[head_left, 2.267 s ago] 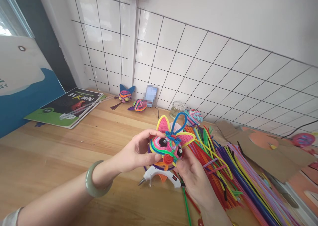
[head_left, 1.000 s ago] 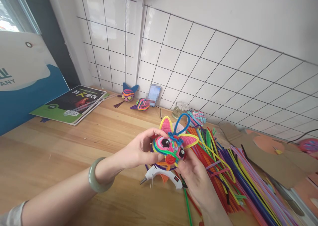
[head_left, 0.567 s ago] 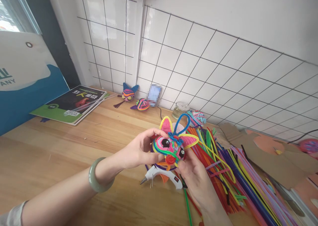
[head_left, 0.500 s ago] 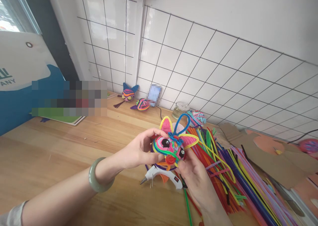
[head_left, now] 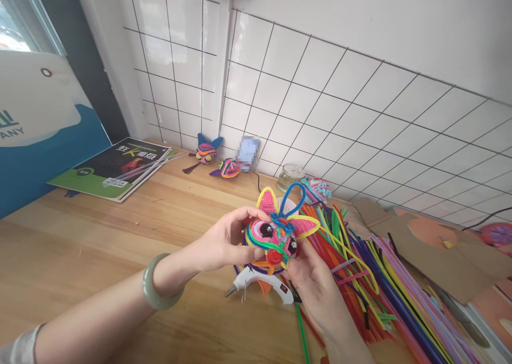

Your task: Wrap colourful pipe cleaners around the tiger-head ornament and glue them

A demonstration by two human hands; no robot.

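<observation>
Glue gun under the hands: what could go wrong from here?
The glue gun lies on the table right below the left hand and right hand; a lowered wrist might touch its nozzle. The pipe-cleaner head has a loose blue loop that could snag the pipe cleaners.

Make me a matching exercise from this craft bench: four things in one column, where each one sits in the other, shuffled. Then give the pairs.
Things
1. pipe-cleaner animal head
2. glue gun
3. glass jar
4. book

Places
A. flat on the wooden table at far left, near the blue board
B. held up between the left hand and the right hand
C. by the tiled wall, behind the loose pipe cleaners
D. lying on the table right under the two hands

Pairs: 1-B, 2-D, 3-C, 4-A
</observation>
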